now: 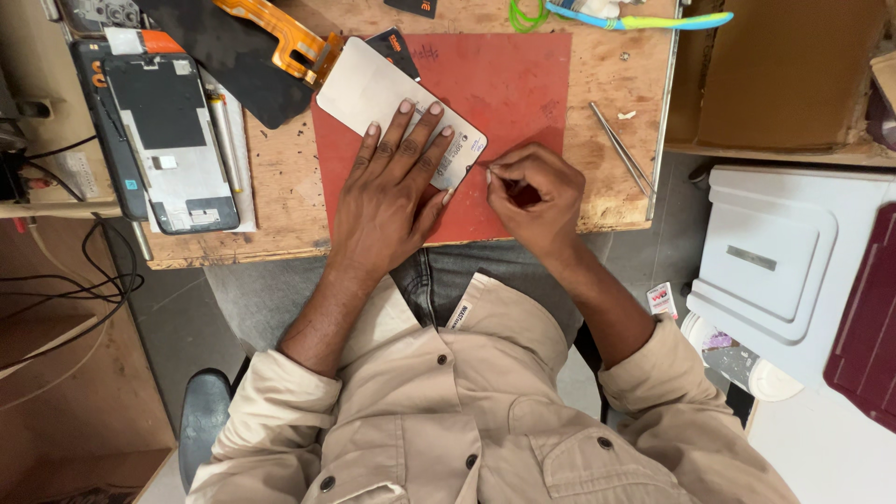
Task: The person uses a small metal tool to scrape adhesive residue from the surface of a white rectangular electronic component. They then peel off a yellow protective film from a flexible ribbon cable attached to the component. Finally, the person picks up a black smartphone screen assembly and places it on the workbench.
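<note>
Silver rectangular phone display panel (373,98) lies tilted on red square mat (523,103) atop wooden surface (280,187), left hand (397,182) spread flat pressing it, right hand (532,191) grip pinched together at its lower corner.

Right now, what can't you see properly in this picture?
Head view only:
- Middle of the silver panel: covered by the left hand.
- What the right hand pinches at the panel's corner: too small, hidden by its curled fingers.
- The orange ribbon cable: cut off by the top edge.
</note>
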